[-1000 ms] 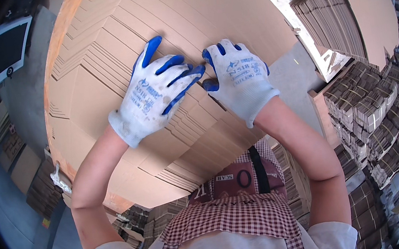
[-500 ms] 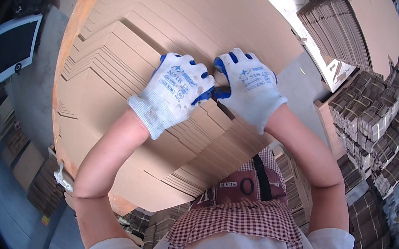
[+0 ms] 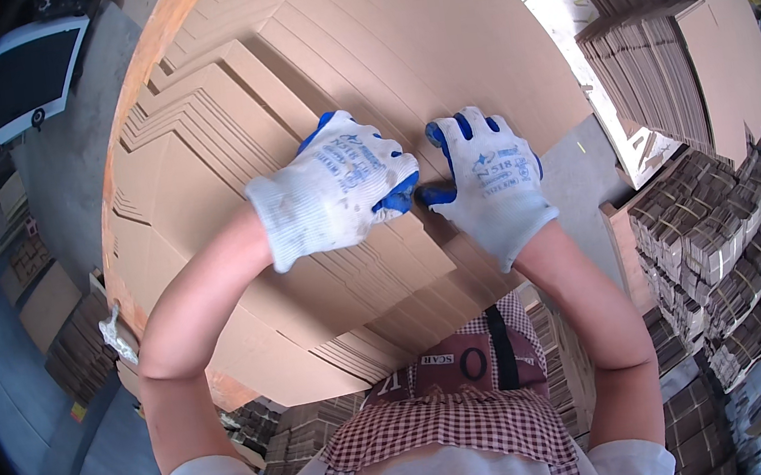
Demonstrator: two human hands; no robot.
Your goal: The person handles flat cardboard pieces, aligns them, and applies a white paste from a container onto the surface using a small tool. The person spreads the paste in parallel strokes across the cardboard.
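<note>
Flat brown cardboard sheets (image 3: 330, 286) lie stacked and fanned in steps across the table in front of me. My left hand (image 3: 340, 181), in a white knit glove with blue-coated fingers, is curled over the right edge of the upper sheets, thumb tucked close. My right hand (image 3: 492, 176), gloved alike, rests just to the right on the wide cardboard layer (image 3: 434, 50). Its fingers are bent slightly and its thumb stands apart, pointing toward the left hand. The fingertips of the left hand are partly hidden.
An orange-brown wooden edge (image 3: 112, 166) curves along the left of the sheets. At right stand a pile of upright cardboard pieces (image 3: 641, 73) and strapped bundles of cardboard (image 3: 696, 218). A white-framed dark panel (image 3: 28, 76) is at far left.
My right hand has shifted a little right and toward me, widening the gap between the hands. The left hand has turned slightly, and the upper sheets' right edge lies farther right.
</note>
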